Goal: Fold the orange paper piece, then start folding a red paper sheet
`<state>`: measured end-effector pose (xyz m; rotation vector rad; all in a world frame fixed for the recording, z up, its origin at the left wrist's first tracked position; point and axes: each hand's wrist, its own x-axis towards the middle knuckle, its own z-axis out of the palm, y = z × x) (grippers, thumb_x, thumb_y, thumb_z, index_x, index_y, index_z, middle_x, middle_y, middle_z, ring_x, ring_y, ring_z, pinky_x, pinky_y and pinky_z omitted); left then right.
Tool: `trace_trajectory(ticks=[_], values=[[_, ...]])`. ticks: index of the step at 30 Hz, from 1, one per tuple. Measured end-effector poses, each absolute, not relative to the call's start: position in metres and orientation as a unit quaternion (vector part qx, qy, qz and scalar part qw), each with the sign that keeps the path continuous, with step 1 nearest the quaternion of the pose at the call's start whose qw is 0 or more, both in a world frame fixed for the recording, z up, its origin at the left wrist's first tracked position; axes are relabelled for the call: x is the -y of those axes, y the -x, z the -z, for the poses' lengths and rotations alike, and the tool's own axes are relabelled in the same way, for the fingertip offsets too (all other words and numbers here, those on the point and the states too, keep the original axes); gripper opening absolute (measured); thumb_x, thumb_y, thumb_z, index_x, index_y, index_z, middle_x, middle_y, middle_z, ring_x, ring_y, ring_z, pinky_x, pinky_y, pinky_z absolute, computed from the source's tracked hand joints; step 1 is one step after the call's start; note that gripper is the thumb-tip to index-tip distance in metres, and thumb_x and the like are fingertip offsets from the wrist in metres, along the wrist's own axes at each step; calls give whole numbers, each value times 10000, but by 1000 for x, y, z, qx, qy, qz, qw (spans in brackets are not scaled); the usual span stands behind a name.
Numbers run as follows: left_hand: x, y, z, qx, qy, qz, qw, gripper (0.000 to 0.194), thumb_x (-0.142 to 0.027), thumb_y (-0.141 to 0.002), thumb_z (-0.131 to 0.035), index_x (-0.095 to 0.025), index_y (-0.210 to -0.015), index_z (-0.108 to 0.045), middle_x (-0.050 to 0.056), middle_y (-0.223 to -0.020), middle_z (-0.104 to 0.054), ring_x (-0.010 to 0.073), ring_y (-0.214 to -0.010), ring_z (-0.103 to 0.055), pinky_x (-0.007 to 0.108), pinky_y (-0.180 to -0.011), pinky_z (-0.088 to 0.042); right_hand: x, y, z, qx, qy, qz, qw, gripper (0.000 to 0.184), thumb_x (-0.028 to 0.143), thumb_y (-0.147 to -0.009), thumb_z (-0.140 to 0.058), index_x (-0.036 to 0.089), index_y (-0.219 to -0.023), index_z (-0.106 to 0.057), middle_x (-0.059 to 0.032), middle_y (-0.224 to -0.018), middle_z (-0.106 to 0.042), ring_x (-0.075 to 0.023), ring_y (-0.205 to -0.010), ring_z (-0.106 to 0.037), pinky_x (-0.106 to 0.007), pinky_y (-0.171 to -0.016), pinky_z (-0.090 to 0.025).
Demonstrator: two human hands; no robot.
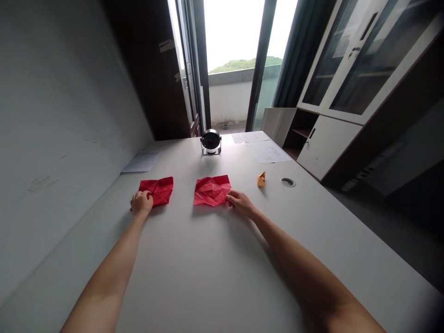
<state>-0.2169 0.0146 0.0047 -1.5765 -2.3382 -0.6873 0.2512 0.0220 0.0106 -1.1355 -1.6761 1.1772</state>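
Two creased red paper sheets lie apart on the white table. On the left sheet, fold lines show, and its lower left part is hidden under my left hand, whose fingers are curled closed on it. The right sheet looks lighter red, with a pattern of creases spreading from its middle. My right hand pinches this sheet at its lower right corner, thumb and fingers together. To the right of that hand stands a small folded orange paper piece.
A round black device in a silver stand sits at the table's far end. Printed papers lie at the far right, another paper by the left wall. A cable hole is near the right edge. Cabinets stand beyond.
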Motion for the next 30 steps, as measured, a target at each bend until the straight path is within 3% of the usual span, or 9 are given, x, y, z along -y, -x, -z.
trace_trajectory(ticks=[5,11,14,19,23,27,30], values=[[-12,166,-10,737,600,284,125,271,-263,-870,-492,-192,-1054,-678,137,-1115,-589,307,-1077,-529,455,-974,-412,-31,-259,-12,642,506,-413,403,358,469,-850,-543,206,-1060,-665,-20,-760,-683,-125,-544,-608,-218,-514,-439],[-7,62,-15,574,768,284,-5,251,-260,-905,-486,-223,-1069,-672,86,-1133,-606,258,-1073,-550,405,-994,-442,-37,-255,2,657,612,-245,366,212,298,-852,-531,229,-957,-702,-17,-782,-704,-146,-655,-627,-251,-656,-446],[-8,28,-11,543,791,280,-45,302,-275,-925,-474,-239,-1173,-643,93,-1217,-594,258,-1135,-544,418,-1011,-441,-32,-257,3,686,632,-159,324,187,282,-858,-536,229,-914,-706,-30,-806,-700,-163,-700,-611,-267,-676,-421],[-14,11,7,529,814,234,-59,589,-452,-916,-525,-272,-1462,-397,102,-1506,-405,283,-1391,-366,464,-1145,-302,-22,-255,-6,730,592,-43,338,237,274,-926,-471,204,-920,-697,-85,-964,-663,-208,-898,-586,-299,-783,-442],[-8,17,16,528,826,179,-85,748,-573,-890,-522,-289,-1532,-262,102,-1585,-290,308,-1468,-234,511,-1176,-201,-17,-242,-17,786,519,-15,335,287,267,-964,-434,189,-1046,-697,-121,-1146,-634,-248,-1067,-547,-376,-942,-430],[7,27,10,509,842,149,-98,804,-671,-828,-544,-321,-1512,-311,88,-1560,-337,327,-1443,-273,523,-1177,-174,-15,-224,-16,844,452,-30,286,335,302,-971,-454,212,-1233,-643,-107,-1366,-548,-265,-1256,-471,-425,-1062,-374],[10,28,0,503,845,158,-90,751,-693,-768,-604,-321,-1407,-476,99,-1438,-465,325,-1333,-408,481,-1135,-275,-14,-215,-6,865,438,-48,240,399,356,-975,-457,229,-1333,-579,-94,-1449,-487,-256,-1353,-402,-424,-1130,-308]])
